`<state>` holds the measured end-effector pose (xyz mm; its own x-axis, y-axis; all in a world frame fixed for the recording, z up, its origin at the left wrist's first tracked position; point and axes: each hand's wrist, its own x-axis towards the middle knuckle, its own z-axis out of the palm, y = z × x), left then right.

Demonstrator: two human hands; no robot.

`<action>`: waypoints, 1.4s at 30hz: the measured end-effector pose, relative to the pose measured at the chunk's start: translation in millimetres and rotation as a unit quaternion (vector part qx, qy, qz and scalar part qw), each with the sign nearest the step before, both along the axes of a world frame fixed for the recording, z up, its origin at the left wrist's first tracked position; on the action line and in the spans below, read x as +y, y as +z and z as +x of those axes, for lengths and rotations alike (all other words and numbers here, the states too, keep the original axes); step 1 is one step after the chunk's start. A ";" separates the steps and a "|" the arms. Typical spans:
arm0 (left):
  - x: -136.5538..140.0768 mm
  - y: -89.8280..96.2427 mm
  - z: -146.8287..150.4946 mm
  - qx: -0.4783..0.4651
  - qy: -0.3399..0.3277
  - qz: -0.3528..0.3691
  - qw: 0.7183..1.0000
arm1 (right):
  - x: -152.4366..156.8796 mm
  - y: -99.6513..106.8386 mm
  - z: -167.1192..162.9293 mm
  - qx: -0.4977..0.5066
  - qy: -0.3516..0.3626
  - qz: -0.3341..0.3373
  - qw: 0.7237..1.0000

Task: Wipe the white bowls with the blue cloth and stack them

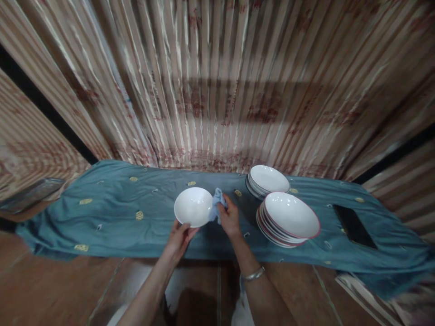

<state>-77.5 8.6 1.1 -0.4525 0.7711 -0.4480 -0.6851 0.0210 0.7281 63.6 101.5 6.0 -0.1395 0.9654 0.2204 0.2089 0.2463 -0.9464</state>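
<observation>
A white bowl (193, 206) is tilted toward me above the cloth-covered table. My left hand (181, 237) grips its near rim, thumb on the inside and fingers underneath. My right hand (230, 216) is closed around a crumpled light-blue cloth (216, 203), which is at the bowl's right edge. Whether the cloth presses on the rim or only lies beside it, I cannot tell. To the right of my right hand stands a stack of red-rimmed white bowls (291, 215). Behind it sits another stack of white dishes (269, 179).
A dark phone (354, 225) lies on the right part of the table (115, 213), which has a teal patterned cover. Pleated curtains (217, 90) hang directly behind it. A clear tray-like object (30, 194) is at the far left. Tiled floor (68, 290) shows below the front edge.
</observation>
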 end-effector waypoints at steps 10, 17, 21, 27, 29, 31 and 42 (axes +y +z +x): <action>-2.2 -16.0 11.4 0.101 -0.064 0.031 0.992 | -18.6 -4.2 0.9 -0.232 0.116 0.156 0.953; 6.9 -10.1 6.0 0.107 -0.083 0.038 0.990 | -18.6 -6.0 -2.5 -0.314 0.157 0.188 0.917; 9.7 -3.8 4.1 0.088 -0.090 0.041 0.991 | -13.6 -7.3 -4.3 -0.316 0.202 0.138 0.917; 10.4 -1.9 0.6 0.069 -0.085 0.045 0.993 | -5.6 -2.4 -10.8 -0.102 0.299 0.009 0.949; 9.2 -2.0 0.9 0.074 -0.089 0.046 0.992 | -7.0 -1.3 -17.0 -0.019 0.305 -0.020 0.952; 7.3 -3.4 2.4 0.089 -0.097 0.048 0.990 | -8.9 -0.7 -23.8 0.023 0.293 -0.015 0.956; 2.1 -15.1 6.3 0.132 -0.134 0.063 0.980 | -7.4 -8.2 -23.1 -0.289 0.104 0.164 0.938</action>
<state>-71.2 10.7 -14.1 -0.3145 0.9194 -0.2362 -0.4543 0.0727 0.8879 40.5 94.1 -2.2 -0.5044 0.7978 0.3304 0.5783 0.5963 -0.5568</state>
